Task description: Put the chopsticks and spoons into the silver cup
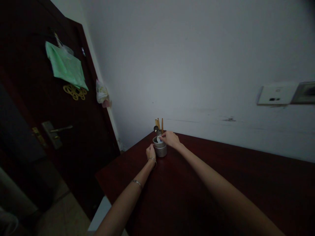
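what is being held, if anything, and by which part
The right hand pinches a small white object by its right edge; the left hand is at the left side of the grey container, grip unclear.

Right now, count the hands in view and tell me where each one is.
2: the left hand at the side of the grey cup, the right hand pinching a white object at its mouth.

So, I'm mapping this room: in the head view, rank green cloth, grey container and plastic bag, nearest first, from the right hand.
1. Grey container: just left.
2. Plastic bag: farther left, higher.
3. Green cloth: farthest left, on the door.
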A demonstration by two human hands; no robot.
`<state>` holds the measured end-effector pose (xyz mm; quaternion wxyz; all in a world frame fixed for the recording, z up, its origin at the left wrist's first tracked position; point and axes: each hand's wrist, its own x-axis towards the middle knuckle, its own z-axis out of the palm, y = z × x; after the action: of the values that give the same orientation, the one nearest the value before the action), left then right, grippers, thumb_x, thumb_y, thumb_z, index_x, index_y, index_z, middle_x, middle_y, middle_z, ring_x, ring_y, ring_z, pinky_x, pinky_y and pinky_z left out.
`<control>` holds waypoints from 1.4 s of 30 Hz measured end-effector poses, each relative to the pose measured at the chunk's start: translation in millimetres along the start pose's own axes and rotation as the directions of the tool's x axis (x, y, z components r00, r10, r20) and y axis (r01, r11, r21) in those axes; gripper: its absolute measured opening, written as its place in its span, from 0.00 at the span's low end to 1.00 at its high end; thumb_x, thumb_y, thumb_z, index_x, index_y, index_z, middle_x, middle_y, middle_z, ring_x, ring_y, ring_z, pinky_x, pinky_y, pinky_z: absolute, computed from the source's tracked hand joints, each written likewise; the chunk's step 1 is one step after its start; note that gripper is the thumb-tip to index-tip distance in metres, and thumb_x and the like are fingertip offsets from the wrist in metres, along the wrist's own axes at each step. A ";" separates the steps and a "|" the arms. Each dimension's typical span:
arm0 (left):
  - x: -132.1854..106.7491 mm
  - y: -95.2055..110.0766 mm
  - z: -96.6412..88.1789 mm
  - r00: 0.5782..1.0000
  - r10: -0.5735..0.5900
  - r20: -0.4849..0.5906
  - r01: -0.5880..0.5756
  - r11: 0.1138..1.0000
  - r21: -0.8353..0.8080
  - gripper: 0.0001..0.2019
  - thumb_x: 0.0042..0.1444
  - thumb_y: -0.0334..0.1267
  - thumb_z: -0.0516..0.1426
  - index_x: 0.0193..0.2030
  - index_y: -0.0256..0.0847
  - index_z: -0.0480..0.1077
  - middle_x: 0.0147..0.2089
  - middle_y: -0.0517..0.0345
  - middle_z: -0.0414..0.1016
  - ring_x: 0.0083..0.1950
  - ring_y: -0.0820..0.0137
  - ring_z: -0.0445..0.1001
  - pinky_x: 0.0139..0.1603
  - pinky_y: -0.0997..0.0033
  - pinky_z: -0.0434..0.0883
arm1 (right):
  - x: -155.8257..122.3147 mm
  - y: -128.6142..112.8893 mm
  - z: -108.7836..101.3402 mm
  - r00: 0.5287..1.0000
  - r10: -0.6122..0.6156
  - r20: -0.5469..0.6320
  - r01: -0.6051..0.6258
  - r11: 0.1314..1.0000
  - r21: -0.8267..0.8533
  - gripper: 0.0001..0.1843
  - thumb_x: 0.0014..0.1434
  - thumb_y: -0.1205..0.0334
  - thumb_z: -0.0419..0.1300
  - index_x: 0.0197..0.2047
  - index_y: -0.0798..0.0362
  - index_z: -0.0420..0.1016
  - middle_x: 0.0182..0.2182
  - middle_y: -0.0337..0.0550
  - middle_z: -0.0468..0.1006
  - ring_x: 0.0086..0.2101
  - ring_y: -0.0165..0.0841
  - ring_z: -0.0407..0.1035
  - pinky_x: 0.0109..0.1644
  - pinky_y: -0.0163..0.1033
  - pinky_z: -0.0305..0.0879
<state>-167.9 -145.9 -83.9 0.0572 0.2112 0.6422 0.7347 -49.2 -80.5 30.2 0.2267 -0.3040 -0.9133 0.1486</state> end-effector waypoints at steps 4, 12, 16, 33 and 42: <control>1.0 -0.4 -0.9 1.000 0.001 -0.003 0.000 0.998 0.060 0.17 0.50 0.45 0.48 0.23 0.34 0.70 0.22 0.57 0.69 0.27 0.71 0.65 0.29 0.75 0.61 | 2.0 -0.7 -3.4 1.000 0.018 -0.010 -0.018 0.999 0.051 0.18 0.52 0.46 0.53 0.38 0.45 0.76 0.36 0.44 0.77 0.38 0.36 0.70 0.37 0.36 0.62; 2.3 -2.0 0.0 1.000 -0.006 -0.005 0.006 0.991 0.131 0.18 0.50 0.45 0.47 0.22 0.35 0.70 0.24 0.54 0.70 0.28 0.70 0.65 0.30 0.75 0.59 | 4.7 -5.8 -12.4 0.998 0.040 -0.054 -0.036 0.997 0.074 0.18 0.53 0.46 0.51 0.39 0.45 0.75 0.36 0.44 0.76 0.38 0.36 0.70 0.35 0.34 0.61; -0.9 2.5 -1.0 1.000 -0.009 -0.011 0.010 0.987 0.162 0.18 0.50 0.45 0.47 0.21 0.35 0.69 0.24 0.52 0.71 0.29 0.69 0.65 0.31 0.74 0.60 | 5.1 -10.2 -17.6 0.994 0.076 -0.075 -0.069 0.994 0.080 0.20 0.53 0.45 0.50 0.40 0.46 0.75 0.37 0.45 0.76 0.37 0.36 0.70 0.35 0.34 0.62; 23.5 25.0 0.8 0.971 -0.240 -0.009 0.236 0.961 -0.148 0.13 0.47 0.42 0.49 0.25 0.35 0.68 0.28 0.51 0.73 0.26 0.70 0.70 0.26 0.73 0.63 | 6.0 89.5 -37.8 0.892 0.441 -0.103 -0.222 0.625 0.748 0.17 0.50 0.56 0.56 0.35 0.61 0.74 0.30 0.50 0.78 0.25 0.31 0.72 0.19 0.29 0.69; 66.9 71.5 -4.2 0.975 0.196 0.103 -0.193 0.980 -0.039 0.10 0.44 0.40 0.54 0.29 0.36 0.71 0.33 0.51 0.73 0.35 0.68 0.70 0.34 0.72 0.65 | -15.1 144.3 19.2 0.828 0.555 0.082 -0.424 0.522 0.740 0.12 0.46 0.60 0.59 0.31 0.62 0.72 0.29 0.53 0.77 0.27 0.36 0.73 0.20 0.34 0.72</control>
<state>-216.7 -138.0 0.8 0.0224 0.3110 0.6038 0.7336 22.2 18.8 -50.1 0.3516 -0.4430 -0.6295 0.5328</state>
